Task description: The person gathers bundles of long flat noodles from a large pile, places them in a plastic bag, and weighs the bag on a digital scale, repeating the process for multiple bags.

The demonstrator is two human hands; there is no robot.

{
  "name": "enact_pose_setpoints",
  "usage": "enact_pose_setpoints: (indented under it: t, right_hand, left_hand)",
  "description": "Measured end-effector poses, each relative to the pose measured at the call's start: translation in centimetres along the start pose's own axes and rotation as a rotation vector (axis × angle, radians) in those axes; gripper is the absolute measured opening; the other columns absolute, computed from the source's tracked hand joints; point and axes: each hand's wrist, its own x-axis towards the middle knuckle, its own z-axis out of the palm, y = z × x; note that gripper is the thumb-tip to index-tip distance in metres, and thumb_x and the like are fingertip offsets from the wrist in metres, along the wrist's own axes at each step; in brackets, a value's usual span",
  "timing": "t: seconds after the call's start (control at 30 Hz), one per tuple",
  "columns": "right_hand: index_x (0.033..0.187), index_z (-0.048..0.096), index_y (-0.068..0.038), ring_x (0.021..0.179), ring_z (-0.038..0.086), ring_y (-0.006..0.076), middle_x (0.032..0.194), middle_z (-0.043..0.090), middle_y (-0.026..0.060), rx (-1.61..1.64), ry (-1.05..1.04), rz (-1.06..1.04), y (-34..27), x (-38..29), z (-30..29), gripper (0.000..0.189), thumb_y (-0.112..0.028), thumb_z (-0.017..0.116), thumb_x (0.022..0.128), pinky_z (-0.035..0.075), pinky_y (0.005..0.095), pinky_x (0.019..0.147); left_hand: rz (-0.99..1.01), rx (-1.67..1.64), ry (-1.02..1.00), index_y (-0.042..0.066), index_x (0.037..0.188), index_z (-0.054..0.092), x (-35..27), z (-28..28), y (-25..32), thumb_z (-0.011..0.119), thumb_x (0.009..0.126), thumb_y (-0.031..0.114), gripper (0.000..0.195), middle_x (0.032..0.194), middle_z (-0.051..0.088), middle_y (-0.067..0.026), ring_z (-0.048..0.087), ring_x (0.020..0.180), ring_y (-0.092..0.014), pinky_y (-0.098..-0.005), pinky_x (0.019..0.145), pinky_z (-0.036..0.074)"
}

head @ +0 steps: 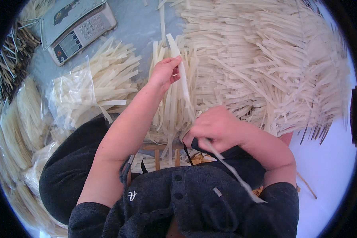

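Observation:
Pinched between the thumb and fingers of my left hand (167, 71) is a long, flat, cream-coloured strip (183, 76). Its upper end sticks out above the thumb, and its lower part runs down to my right hand (217, 128). My right hand is curled and blurred by motion, close in front of my body. A narrow pale tail (236, 174) hangs from it across my dark shirt; I cannot tell whether it belongs to the same strip. Under both hands lies a pile of similar strips (169, 110). A small black thing by my right fingers is partly hidden.
At upper left a digital scale (77, 32) stands on the grey table surface (139, 20). Nearer lies a clear plastic bag (73, 92) of strips, with more filled bags (15, 134) at far left beside thin brown sticks (13, 59). Strips heap high (241, 56) on the right.

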Motion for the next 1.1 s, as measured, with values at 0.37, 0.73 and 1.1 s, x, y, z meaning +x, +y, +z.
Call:
enact_pose_setpoints:
  t: [0.37,0.73,1.1]
  right_hand:
    - [0.081,0.058,-0.008,0.067,0.062,0.0307,0.071,0.058,0.0105,-0.004,-0.029,0.127,-3.9,-2.0,-0.9,0.014,-0.017,0.063,0.072,0.050,0.0401,0.059]
    - [0.122,0.058,-0.011,0.103,0.063,0.0307,0.109,0.065,0.0136,-0.758,0.216,0.589,12.5,-3.4,4.2,0.040,-0.005,0.058,0.083,0.053,0.0425,0.084]
    - [0.120,0.058,-0.006,0.100,0.064,0.0352,0.109,0.066,0.0168,-0.650,0.284,1.287,26.5,-14.2,2.0,0.038,-0.021,0.059,0.085,0.051,0.0441,0.087]
  left_hand:
    - [0.150,0.055,0.071,0.012,0.093,0.062,-0.6,-2.2,2.5,0.063,0.094,0.029,0.018,0.086,0.061,0.0031,0.058,0.076,-0.011,-0.0285,0.069,0.047]
    - [-0.010,0.952,0.161,0.005,0.095,0.063,-5.7,-1.4,-5.4,0.063,0.092,0.041,0.036,0.088,0.066,-0.0059,0.065,0.075,-0.014,-0.0331,0.063,0.053]
    - [0.617,1.451,0.292,0.012,0.133,0.049,-2.0,-4.8,-4.5,0.068,0.085,0.038,0.058,0.133,0.048,-0.0189,0.052,0.116,-0.037,-0.0462,0.095,0.045]
